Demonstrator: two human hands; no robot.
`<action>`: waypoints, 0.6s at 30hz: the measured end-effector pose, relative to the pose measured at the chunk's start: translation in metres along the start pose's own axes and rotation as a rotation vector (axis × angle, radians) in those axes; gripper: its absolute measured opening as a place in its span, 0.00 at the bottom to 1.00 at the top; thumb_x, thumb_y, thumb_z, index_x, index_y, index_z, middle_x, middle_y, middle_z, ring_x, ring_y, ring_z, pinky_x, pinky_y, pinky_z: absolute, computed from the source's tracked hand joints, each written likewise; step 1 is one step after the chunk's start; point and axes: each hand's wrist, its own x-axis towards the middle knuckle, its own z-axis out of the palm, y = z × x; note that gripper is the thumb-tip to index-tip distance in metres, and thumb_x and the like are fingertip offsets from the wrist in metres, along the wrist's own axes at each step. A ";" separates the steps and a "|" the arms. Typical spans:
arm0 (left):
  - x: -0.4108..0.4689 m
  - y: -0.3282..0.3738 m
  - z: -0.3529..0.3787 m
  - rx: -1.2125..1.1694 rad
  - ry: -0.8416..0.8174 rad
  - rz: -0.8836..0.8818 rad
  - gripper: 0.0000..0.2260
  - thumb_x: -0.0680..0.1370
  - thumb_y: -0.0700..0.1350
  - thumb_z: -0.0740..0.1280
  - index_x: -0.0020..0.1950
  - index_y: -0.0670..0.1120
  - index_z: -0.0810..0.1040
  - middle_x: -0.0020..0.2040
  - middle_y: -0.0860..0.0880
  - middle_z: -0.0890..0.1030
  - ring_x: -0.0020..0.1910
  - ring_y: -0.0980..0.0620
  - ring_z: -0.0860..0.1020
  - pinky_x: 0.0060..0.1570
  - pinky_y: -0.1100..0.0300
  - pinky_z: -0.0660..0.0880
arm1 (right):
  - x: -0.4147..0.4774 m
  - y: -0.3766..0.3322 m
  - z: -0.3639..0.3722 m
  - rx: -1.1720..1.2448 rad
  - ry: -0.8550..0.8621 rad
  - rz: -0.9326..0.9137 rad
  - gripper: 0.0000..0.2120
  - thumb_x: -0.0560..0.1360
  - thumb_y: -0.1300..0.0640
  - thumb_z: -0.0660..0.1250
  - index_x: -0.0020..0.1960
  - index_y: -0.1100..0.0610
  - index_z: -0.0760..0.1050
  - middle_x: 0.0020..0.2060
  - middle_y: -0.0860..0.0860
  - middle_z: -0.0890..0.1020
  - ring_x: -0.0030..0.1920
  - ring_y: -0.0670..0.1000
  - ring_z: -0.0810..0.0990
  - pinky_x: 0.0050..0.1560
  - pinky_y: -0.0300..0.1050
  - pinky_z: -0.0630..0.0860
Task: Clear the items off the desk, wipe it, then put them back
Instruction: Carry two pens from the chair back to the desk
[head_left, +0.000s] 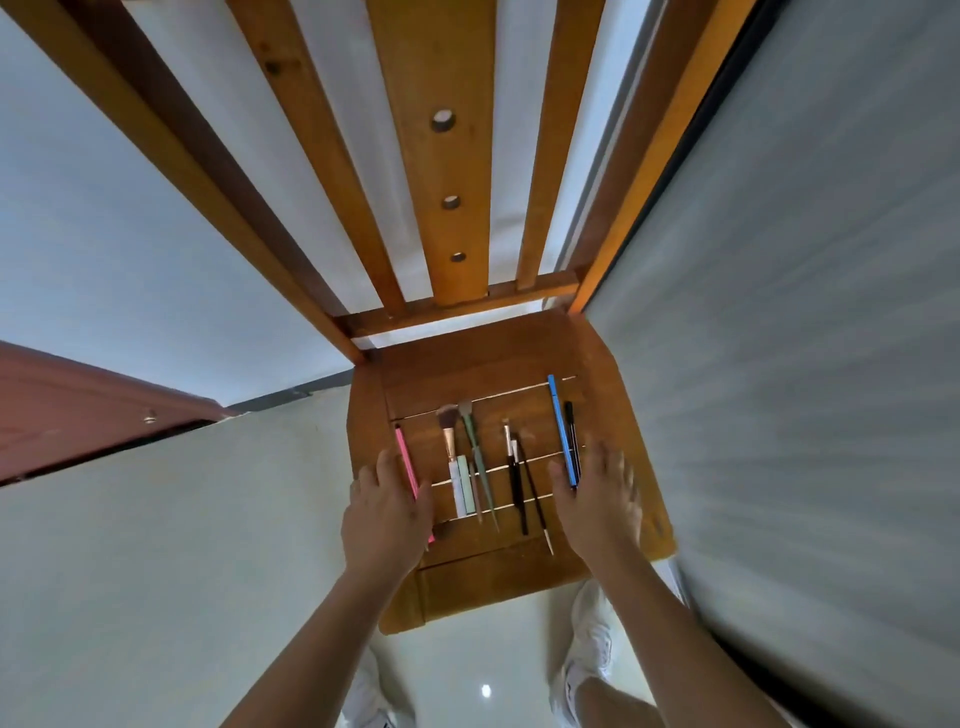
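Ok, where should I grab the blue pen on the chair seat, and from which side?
Probably its far end, from above. The blue pen lies flat on the chair seat, so pinch across its barrel. A thin black pen lies close along its right side, but the far end sticks out past it, with bare wood to the left. The right hand is nearest.

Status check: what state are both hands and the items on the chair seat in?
Left hand: open, fingers straight, over the pink pen's near end.
Right hand: open, fingers straight, beside the blue pen.
Black pen: flat on the chair seat, beside the blue pen.
Makeup brushes: lying flat between the hands, untouched.
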 end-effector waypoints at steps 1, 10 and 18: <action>0.002 -0.003 0.009 0.003 -0.018 -0.002 0.29 0.79 0.64 0.57 0.76 0.51 0.59 0.70 0.49 0.72 0.66 0.45 0.74 0.59 0.47 0.78 | 0.004 0.001 0.006 -0.009 0.000 0.015 0.34 0.81 0.32 0.50 0.80 0.49 0.52 0.78 0.55 0.62 0.76 0.61 0.64 0.72 0.60 0.66; 0.007 -0.006 0.038 -0.133 0.018 0.029 0.14 0.82 0.48 0.63 0.66 0.49 0.73 0.53 0.52 0.79 0.47 0.53 0.77 0.50 0.55 0.81 | 0.009 0.000 0.023 0.152 0.062 -0.109 0.17 0.82 0.46 0.61 0.68 0.51 0.74 0.61 0.51 0.77 0.55 0.50 0.78 0.51 0.46 0.80; 0.013 0.000 0.043 -0.218 0.026 -0.089 0.09 0.78 0.45 0.69 0.58 0.48 0.78 0.49 0.52 0.79 0.46 0.52 0.76 0.48 0.59 0.77 | 0.014 -0.002 0.019 0.243 -0.014 -0.036 0.15 0.82 0.45 0.61 0.64 0.50 0.75 0.54 0.49 0.81 0.50 0.51 0.81 0.51 0.49 0.83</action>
